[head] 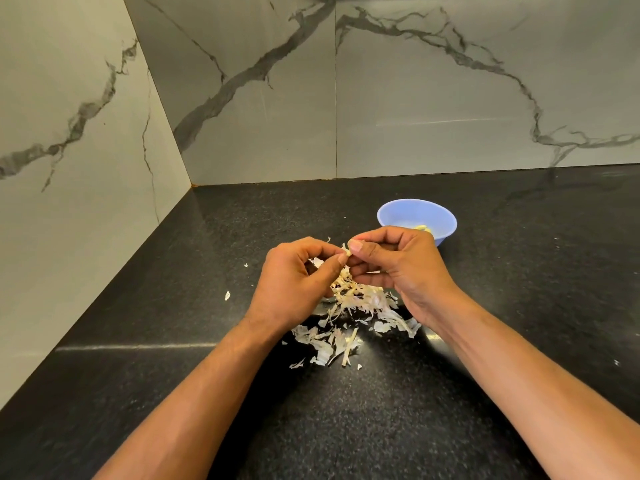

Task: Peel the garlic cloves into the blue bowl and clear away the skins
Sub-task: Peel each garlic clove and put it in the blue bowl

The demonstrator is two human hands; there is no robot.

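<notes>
left hand (294, 278) and right hand (398, 263) both pinching one garlic clove (346, 251), fingers curled, skins (353, 310) piled below, black counter (207, 375), marble walls (450, 98)

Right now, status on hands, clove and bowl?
Left hand and right hand both pinching one clove above the skins. Bowl behind right hand, peeled garlic inside. Skins on the counter, not yet cleared. Nothing in the way.

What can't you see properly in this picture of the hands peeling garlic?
- Garlic clove: in the head view, the fingertips of the left hand and right hand cover nearly all of it.
- Blue bowl: the right hand hides its near side, so its contents cannot be counted.
- Skins: the hands cover the pile's far part.
</notes>
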